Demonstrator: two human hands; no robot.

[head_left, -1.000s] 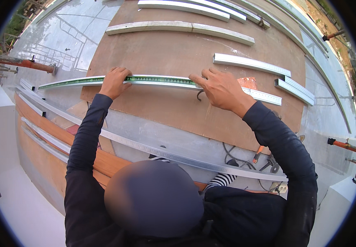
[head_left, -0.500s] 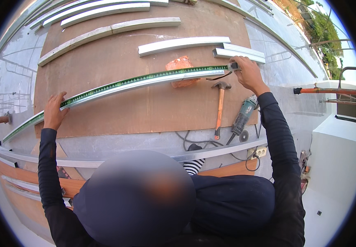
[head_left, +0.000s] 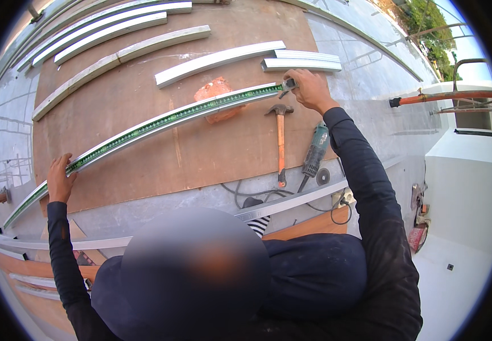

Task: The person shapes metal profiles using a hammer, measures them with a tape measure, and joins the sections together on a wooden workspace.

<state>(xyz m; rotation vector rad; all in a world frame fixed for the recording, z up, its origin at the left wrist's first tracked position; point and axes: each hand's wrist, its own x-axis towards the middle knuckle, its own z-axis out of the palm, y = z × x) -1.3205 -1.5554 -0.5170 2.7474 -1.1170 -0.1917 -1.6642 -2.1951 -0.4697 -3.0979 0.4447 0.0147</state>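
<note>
A green tape measure blade (head_left: 154, 124) lies stretched along a long silver metal channel (head_left: 240, 103), with bright metal showing on both sides of it. The channel slants across the brown board and rests over an orange brick (head_left: 212, 88). At the right end, my right hand (head_left: 309, 91) is closed around the tape measure's case (head_left: 289, 84), close to the channel's end. My left hand (head_left: 60, 178) grips channel and blade near the left end, fingers on the far side and thumb on the near side. Beyond it the channel and blade run on to the left.
A claw hammer (head_left: 280, 139) and a teal angle grinder (head_left: 316, 149) lie right of the brick. Cables run to a socket block (head_left: 343, 198). Short metal profiles (head_left: 220, 62) and a wooden batten (head_left: 121, 59) lie beyond. Another long profile (head_left: 297, 200) crosses near my legs.
My view has shifted, so the scene sits further left. The blade has moved from the channel's far edge to between its edges. Both hands keep their hold.
</note>
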